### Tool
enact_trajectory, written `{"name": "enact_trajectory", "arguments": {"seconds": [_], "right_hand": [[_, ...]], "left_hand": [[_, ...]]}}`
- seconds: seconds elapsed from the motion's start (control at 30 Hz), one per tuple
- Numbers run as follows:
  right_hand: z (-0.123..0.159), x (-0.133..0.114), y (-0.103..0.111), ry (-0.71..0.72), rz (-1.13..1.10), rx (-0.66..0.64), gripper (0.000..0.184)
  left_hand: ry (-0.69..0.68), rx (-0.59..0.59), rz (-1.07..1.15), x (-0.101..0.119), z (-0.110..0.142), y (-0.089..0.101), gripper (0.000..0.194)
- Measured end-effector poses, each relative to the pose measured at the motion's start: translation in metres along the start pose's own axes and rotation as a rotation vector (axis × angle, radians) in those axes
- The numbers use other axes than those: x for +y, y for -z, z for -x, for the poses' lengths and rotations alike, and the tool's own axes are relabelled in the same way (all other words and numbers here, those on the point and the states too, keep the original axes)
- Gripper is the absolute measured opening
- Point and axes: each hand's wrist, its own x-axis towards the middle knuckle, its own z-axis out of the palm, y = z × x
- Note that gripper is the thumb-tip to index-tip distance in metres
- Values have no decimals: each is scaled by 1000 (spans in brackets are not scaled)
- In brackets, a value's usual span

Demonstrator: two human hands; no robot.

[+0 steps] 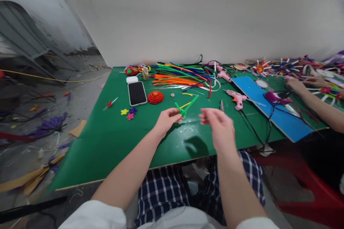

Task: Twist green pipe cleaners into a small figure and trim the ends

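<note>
My left hand [167, 119] is raised over the green table [113, 139], its fingers pinched on a bent green pipe cleaner [186, 106] that sticks up and to the right. Just to its right my right hand [217, 123] hovers a short gap from the pipe cleaner's lower end, fingers curled loosely and blurred by motion; nothing shows in it. Right behind that hand, a small metal tool [221, 105] lies on the table.
A heap of coloured pipe cleaners [182, 73] lies at the back. A black phone [137, 93], white earbud case [132, 79], orange ruffled flower [155, 97] and small felt flowers [129, 113] sit left. Pink glue guns [236, 97] and a blue board [279, 114] lie right, near another person's hands [301, 86].
</note>
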Motion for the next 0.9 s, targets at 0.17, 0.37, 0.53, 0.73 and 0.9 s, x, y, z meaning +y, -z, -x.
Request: {"name": "enact_trajectory", "arguments": {"seconds": [0.17,0.37,0.53,0.73,0.9], "right_hand": [[-10,21,-31,-71,9,23,21],[-15,35,-41,-50,-67,-57,17],[-18,39,-45,-2,-54,-151,18],[-18,42,-46,51,-45,-149,14],[-17,46,-45,96,30,-100,10]], "left_hand": [[-23,-137,-142,2,4,-3,24],[-96,-99,-289,-3,0,-3,28],[-67,-124,-265,-3,-1,-1,43],[-97,-148,-313,-10,-4,2,35],[-159,-145,-467,-13,-7,7,15]]}}
